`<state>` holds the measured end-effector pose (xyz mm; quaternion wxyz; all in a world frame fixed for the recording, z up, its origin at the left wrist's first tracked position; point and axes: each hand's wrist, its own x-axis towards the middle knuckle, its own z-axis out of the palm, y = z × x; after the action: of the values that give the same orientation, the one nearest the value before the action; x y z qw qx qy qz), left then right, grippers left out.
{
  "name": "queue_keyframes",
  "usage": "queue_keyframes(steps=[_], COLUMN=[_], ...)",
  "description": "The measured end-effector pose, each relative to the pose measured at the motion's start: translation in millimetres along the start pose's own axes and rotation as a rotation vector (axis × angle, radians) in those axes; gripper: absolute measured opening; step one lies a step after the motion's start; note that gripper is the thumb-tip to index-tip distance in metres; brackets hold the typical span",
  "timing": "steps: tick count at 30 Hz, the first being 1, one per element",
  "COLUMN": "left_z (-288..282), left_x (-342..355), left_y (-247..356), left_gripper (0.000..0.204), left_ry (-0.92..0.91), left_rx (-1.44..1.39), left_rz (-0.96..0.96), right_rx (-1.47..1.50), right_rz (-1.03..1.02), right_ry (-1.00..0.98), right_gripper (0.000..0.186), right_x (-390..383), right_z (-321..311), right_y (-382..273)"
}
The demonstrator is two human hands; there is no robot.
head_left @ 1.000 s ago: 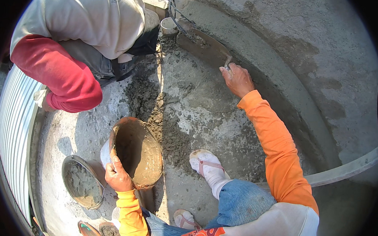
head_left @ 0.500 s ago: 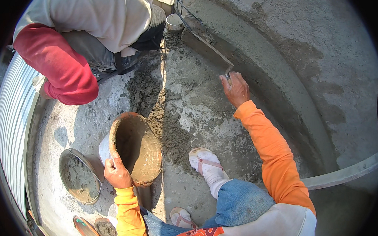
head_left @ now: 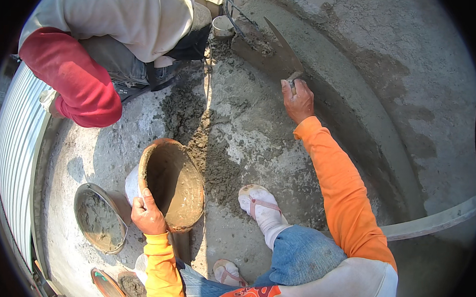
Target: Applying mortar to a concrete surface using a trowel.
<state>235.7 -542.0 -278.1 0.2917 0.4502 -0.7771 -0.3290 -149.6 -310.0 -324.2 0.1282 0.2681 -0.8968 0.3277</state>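
Observation:
My left hand (head_left: 149, 215) is closed on the near-left rim of a mortar-smeared bucket (head_left: 194, 169), tilted so that its hollow inside shows. Wet residue coats its walls. My right hand (head_left: 298, 102) grips the handle of a pointed trowel (head_left: 280, 59), held out ahead by the curved mortar band (head_left: 346, 69) at the wall's foot. A broad side of the blade shows, with a lump of mortar (head_left: 264, 47) near its far-left part; whether the blade touches the band I cannot tell.
Another person, in a red sleeve (head_left: 70, 76), crouches at far left. A bucket of mortar (head_left: 100, 221) and smaller containers (head_left: 110, 288) stand left. Loose mortar (head_left: 197, 134) lies on the floor. A white cup (head_left: 222, 27) and wires (head_left: 231, 8) are ahead; a pale curved strip (head_left: 438, 222) is at right.
The trowel has turned from nearly edge-on to showing a broad side, and my right hand has risen slightly in the picture. My left hand and the bucket stay nearly in place.

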Motion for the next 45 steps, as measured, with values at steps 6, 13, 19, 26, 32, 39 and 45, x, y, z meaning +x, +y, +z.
queue_keyframes(steps=[6,13,19,26,32,39,45], left_z=[1.7,0.3,0.1,1.7,-0.8,1.9,-2.4], left_x=[0.9,0.5,1.5,0.5,2.1,2.2,-0.6], left_y=[3.4,3.5,1.9,-3.7,0.3,4.4,-4.4], left_gripper=[0.049,0.049,0.05,0.05,0.049,0.049,0.048], left_ry=[0.006,0.005,0.014,0.003,0.006,-0.013,0.003], left_rx=[-0.006,0.003,-0.006,0.015,-0.002,-0.014,0.055], left_rz=[0.004,0.0,0.001,0.025,0.03,0.032,0.024], right_rx=[-0.052,-0.126,-0.278,-0.233,-0.109,-0.227,-0.181], right_rz=[0.019,0.119,0.297,0.394,0.394,0.385,0.417], right_ry=[-0.056,-0.098,-0.23,-0.256,-0.301,-0.338,-0.385], right_gripper=[0.033,0.039,0.041,0.041,0.039,0.039,0.04], right_x=[2.3,-30.9,-67.6,-59.1,-60.3,-50.7,-49.1], right_z=[1.5,-11.4,-11.7,-4.3,8.7,1.0,6.5], right_y=[4.1,14.7,25.6,22.2,27.6,17.7,11.1])
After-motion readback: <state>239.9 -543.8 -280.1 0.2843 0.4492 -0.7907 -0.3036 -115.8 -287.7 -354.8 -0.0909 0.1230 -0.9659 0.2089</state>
